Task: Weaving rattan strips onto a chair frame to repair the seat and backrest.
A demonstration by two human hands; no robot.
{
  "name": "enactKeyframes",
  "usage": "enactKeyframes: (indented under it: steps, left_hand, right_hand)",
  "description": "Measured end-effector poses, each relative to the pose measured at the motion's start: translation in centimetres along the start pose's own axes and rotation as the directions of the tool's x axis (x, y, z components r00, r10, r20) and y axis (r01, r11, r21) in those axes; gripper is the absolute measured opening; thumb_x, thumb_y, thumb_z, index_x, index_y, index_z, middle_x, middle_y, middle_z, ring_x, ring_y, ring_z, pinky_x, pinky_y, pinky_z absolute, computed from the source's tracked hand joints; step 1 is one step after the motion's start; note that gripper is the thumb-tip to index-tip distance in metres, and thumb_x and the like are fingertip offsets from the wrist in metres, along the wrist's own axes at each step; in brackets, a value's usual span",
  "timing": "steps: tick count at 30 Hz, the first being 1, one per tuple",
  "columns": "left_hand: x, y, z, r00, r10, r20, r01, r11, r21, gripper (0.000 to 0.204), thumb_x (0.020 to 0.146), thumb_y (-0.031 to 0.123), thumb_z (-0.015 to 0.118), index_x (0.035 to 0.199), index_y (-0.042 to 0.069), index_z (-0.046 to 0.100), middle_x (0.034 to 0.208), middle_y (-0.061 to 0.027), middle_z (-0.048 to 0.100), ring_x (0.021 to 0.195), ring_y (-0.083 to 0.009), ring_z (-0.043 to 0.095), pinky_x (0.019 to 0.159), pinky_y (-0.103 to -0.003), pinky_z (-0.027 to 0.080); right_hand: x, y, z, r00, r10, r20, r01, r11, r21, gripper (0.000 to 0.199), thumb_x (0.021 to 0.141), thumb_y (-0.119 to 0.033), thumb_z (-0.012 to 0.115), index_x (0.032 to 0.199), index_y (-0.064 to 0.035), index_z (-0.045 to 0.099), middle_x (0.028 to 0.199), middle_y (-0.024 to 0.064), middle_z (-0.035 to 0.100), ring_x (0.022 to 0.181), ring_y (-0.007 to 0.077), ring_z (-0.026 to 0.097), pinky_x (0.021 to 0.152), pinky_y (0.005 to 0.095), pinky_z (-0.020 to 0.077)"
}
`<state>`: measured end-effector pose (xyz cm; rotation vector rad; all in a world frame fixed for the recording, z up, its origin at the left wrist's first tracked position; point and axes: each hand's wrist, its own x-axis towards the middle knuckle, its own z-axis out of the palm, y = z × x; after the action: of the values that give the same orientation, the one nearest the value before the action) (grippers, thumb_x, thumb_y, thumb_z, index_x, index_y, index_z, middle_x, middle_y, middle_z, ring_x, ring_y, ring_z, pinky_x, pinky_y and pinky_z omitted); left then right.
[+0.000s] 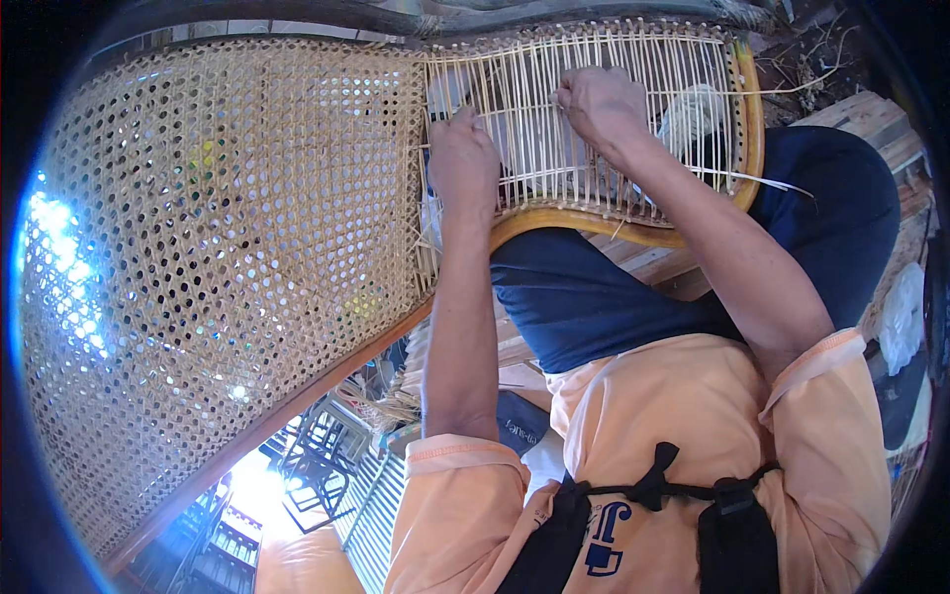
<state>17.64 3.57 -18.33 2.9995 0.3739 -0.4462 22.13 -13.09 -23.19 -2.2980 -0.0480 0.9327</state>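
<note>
A wooden frame (749, 119) lies across my lap, with pale cane strands (534, 74) strung up and down over its opening. At the left it meets a wide panel of finished cane webbing (247, 178) with an open mesh. My left hand (463, 163) is closed at the border between the webbing and the loose strands; a small dark bit shows by its fingertips, and what it grips is hidden. Farther right, my right hand (606, 109) is closed in a pinch over the strands. A crosswise cane strand (782, 91) runs from it past the frame's right edge.
Another pale strand end (767, 180) sticks out over my dark-trousered knee (841, 198). Wooden slats (881, 129) lie beneath me. A white plastic bag (901, 317) is at the right. Stacked chair frames (322, 450) stand at the lower left. A dark beam (366, 22) runs along the far side.
</note>
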Motion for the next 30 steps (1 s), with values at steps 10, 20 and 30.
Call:
enactKeyframes:
  steps: [10,20,30]
  left_hand:
    - [2.8,0.7,-1.3,0.948,-0.067,0.312,-0.032,0.953,0.3,0.028,0.083,0.024,0.045,0.096,0.008,0.064,0.086,-0.0193,0.065,0.082,-0.0358,0.063,0.072,-0.046,0.05]
    - [3.9,1.8,-2.4,0.926,-0.016,0.378,-0.141,0.913,0.383,0.023,0.08,0.014,0.044,0.086,0.003,0.064,0.084,-0.0212,0.064,0.08,-0.0366,0.063,0.07,-0.046,0.05]
    - [3.8,1.3,-3.0,0.91,0.034,0.412,-0.23,0.87,0.437,0.021,0.079,0.013,0.046,0.086,0.003,0.063,0.084,-0.0207,0.064,0.079,-0.0363,0.064,0.069,-0.045,0.05]
  right_hand:
    - [-0.1,0.8,0.9,0.993,-0.057,-0.106,0.06,0.998,0.028,0.024,0.087,-0.027,0.053,0.085,-0.0068,0.065,0.078,0.0125,0.064,0.077,0.0327,0.059,0.073,0.0445,0.0465]
    - [-1.2,-0.4,-1.5,0.993,-0.026,0.118,0.032,0.998,-0.047,0.026,0.087,-0.033,0.056,0.094,-0.0094,0.065,0.092,0.0095,0.062,0.091,0.0235,0.054,0.08,0.0397,0.0407]
    - [-1.1,1.4,0.4,0.956,-0.248,-0.16,0.226,0.963,-0.146,0.009,0.083,-0.015,0.058,0.08,-0.0064,0.059,0.079,0.0091,0.057,0.08,0.0251,0.055,0.071,0.0393,0.0457]
